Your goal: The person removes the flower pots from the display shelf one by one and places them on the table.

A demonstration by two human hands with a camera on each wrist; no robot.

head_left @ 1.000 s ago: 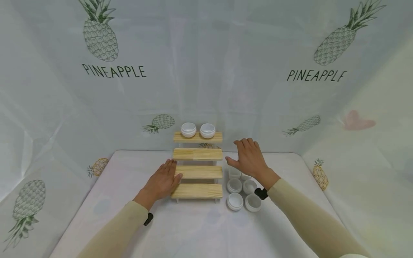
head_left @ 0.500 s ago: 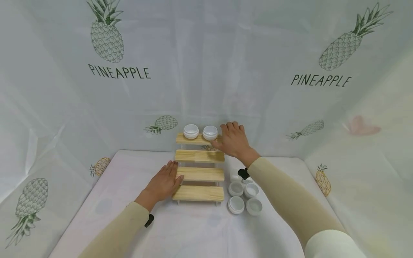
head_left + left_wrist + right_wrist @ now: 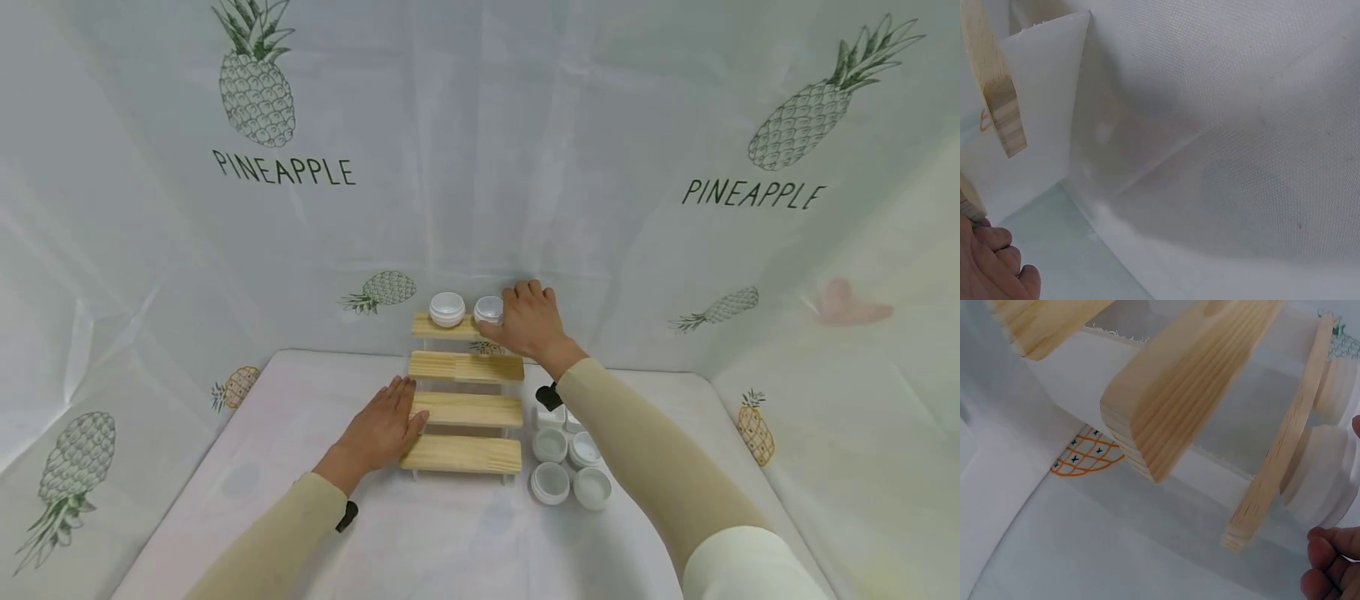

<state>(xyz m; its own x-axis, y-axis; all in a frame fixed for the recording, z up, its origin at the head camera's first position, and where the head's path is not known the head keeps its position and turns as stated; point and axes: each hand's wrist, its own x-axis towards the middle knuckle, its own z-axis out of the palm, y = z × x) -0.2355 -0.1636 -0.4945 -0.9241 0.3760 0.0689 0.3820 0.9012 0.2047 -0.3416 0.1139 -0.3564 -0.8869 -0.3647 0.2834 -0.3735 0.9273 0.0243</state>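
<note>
A wooden stepped stand (image 3: 465,410) with several tiers stands at the table's back. On its top tier are a small white bowl (image 3: 447,309) at left and another white bowl (image 3: 489,309) at right. My right hand (image 3: 528,323) holds the right-hand bowl's right side, thumb in front and fingers behind. In the right wrist view, curled fingers (image 3: 1329,559) meet that bowl (image 3: 1319,478), which still sits on the top tier (image 3: 1282,444). My left hand (image 3: 381,425) rests with straight fingers along the stand's left side, its thumb by a lower tier. The left wrist view catches it beside a tier's end (image 3: 969,200).
Several small white bowls (image 3: 551,483) stand in rows on the table right of the stand. Square-looking white dishes (image 3: 551,417) behind them are partly hidden by my right forearm. A pineapple-print cloth (image 3: 600,167) hangs close behind the stand.
My right hand has moved left and up from above the right-hand bowls to the top tier's right bowl, closing round its side. The left hand stays against the stand. The head view shifts slightly.
</note>
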